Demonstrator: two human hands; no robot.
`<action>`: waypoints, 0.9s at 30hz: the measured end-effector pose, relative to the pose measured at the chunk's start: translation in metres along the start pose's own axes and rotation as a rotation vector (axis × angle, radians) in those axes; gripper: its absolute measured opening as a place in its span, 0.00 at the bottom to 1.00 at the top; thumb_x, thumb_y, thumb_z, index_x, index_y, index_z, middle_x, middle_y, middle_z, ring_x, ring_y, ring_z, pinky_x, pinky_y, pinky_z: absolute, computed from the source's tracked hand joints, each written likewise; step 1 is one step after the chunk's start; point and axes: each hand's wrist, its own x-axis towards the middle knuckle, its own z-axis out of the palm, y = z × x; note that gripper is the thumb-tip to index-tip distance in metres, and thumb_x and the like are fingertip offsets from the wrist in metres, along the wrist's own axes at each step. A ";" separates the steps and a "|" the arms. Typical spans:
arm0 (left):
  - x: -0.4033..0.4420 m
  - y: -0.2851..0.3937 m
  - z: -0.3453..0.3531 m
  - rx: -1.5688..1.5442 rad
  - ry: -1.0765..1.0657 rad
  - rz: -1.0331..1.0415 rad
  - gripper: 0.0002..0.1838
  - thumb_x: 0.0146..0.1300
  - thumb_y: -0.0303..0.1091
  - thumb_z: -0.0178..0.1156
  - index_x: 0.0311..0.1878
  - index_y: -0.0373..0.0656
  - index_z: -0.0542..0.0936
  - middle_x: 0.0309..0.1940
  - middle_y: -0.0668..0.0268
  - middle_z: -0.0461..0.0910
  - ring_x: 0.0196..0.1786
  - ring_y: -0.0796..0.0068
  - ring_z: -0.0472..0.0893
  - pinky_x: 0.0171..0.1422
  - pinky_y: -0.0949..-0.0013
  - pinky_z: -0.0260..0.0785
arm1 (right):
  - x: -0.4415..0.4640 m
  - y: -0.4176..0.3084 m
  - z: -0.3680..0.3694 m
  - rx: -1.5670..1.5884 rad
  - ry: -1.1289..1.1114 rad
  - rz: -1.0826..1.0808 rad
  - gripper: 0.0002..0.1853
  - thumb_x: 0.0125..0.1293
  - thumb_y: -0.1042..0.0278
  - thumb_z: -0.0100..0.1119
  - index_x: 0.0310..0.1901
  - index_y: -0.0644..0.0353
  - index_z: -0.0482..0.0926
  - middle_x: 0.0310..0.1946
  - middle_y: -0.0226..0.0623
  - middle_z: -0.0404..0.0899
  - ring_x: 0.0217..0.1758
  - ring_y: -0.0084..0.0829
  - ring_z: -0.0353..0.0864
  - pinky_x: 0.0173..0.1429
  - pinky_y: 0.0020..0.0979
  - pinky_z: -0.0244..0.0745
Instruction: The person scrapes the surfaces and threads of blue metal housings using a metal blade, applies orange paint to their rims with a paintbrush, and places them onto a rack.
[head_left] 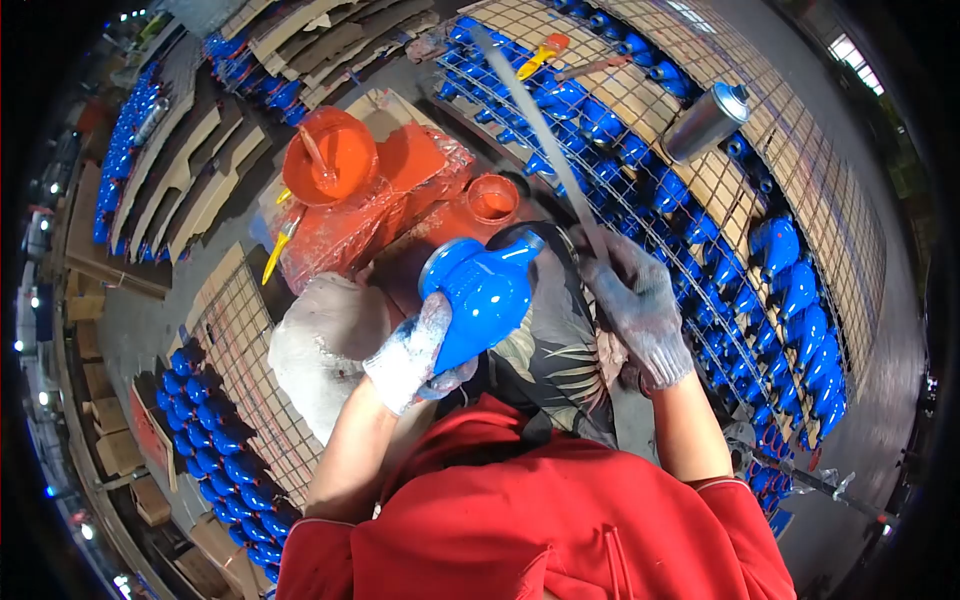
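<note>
My left hand (415, 355), in a white work glove with bluish stains, is wrapped round a glossy blue casting (485, 300). This part has a round collar on one side and a narrow neck pointing up to the right. To its right, my right hand (640, 305), in a stained grey glove, grips the lower end of a long, thin, flat grey strip (540, 125). The strip slants up and left, apart from the casting; its material I cannot tell. Just beyond the casting is a small red paint cup (492, 199).
A red paint bowl (335, 160) with a handle sticking out rests on a paint-covered stand (415, 165). Wire racks (800, 150) at right carry blue castings (800, 290), a spray can (706, 122) and a yellow-handled brush (542, 57). More blue castings (215, 440) stand at lower left.
</note>
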 end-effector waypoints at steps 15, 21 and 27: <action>-0.021 0.028 -0.002 -0.046 -0.299 0.152 0.41 0.70 0.65 0.38 0.62 0.30 0.67 0.43 0.47 0.81 0.34 0.68 0.83 0.33 0.74 0.75 | 0.001 -0.025 0.011 0.399 -0.151 0.135 0.19 0.60 0.61 0.62 0.49 0.64 0.76 0.20 0.21 0.69 0.15 0.13 0.61 0.17 0.17 0.52; -0.042 0.039 -0.002 -0.183 -0.316 0.100 0.44 0.70 0.64 0.38 0.67 0.26 0.61 0.58 0.43 0.73 0.55 0.62 0.78 0.60 0.68 0.70 | -0.018 -0.026 0.007 0.581 -0.062 0.117 0.19 0.58 0.63 0.64 0.48 0.65 0.77 0.22 0.24 0.71 0.16 0.14 0.63 0.17 0.18 0.54; -0.051 0.035 -0.003 -0.175 -0.329 0.174 0.43 0.72 0.61 0.37 0.68 0.22 0.58 0.68 0.42 0.62 0.69 0.59 0.64 0.73 0.66 0.54 | -0.023 -0.015 0.002 0.693 -0.033 0.050 0.22 0.57 0.63 0.66 0.49 0.65 0.74 0.20 0.23 0.69 0.15 0.14 0.63 0.17 0.16 0.55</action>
